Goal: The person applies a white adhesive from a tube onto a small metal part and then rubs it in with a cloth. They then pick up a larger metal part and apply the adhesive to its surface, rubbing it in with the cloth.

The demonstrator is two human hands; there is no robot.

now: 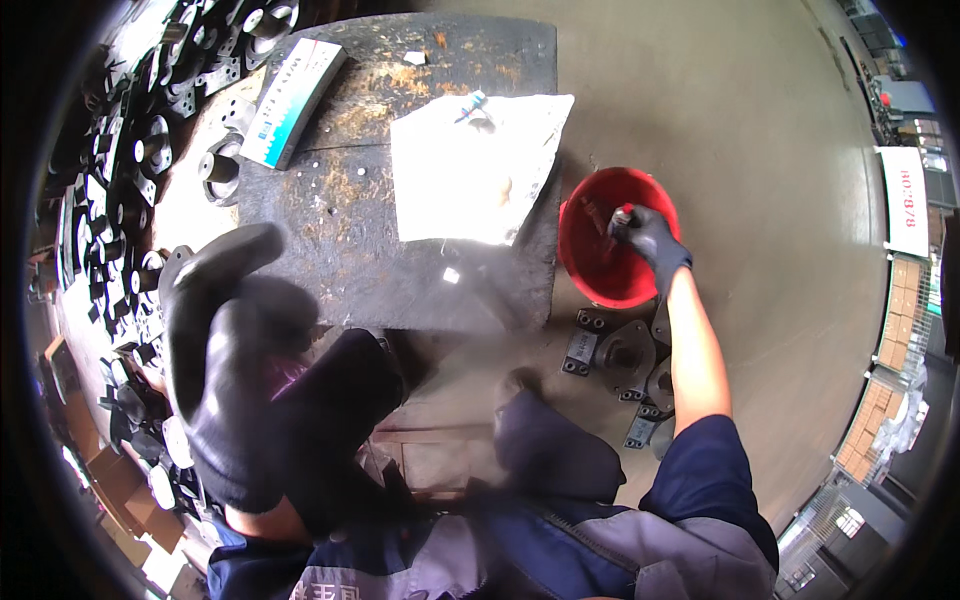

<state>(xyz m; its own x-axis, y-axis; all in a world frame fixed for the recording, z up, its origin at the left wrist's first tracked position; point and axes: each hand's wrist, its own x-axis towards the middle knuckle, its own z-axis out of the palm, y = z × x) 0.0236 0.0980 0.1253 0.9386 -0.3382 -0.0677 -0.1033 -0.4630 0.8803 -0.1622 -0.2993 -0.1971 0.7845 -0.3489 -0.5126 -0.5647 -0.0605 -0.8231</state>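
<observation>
My right hand, in a dark glove, is closed on a small red-tipped thing over the red bucket; its kind is not clear. Inside the bucket, a reddish shape beside the fingers is too indistinct to name. My left hand, also gloved and blurred, is raised beside the left edge of the worktable. Its fingers are stretched and apart. A grey metal lug shows just behind them; I cannot tell whether it touches the hand.
A white sheet lies on the worktable near a white and teal box. Many dark metal flanged parts crowd the left side. More flanged parts lie on the floor below the bucket. Stacked cartons stand far right.
</observation>
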